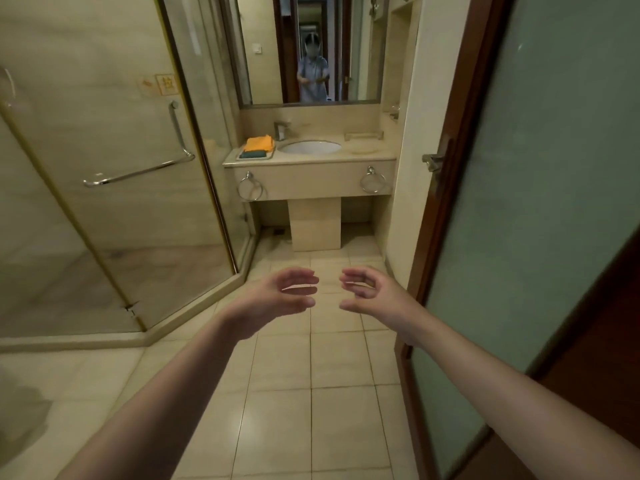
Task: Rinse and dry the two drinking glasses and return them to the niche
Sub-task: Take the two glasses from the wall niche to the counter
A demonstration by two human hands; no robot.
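Approach step | my left hand [277,296] and right hand [369,292] loosely curled, both empty | glasses not discernible; niche [394,110] right of sink [310,147] likely holds them | next: walk to bench [311,161], reach niche.

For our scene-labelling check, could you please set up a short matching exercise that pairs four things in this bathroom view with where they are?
Things:
1. orange cloth
2. sink basin
3. towel ring
4. door handle

Places:
A. on the frosted glass door at the right
B. sunk into the middle of the countertop
C. on the vanity front, below the countertop's right end
D. in a tray at the countertop's left end

Pairs: 1-D, 2-B, 3-C, 4-A
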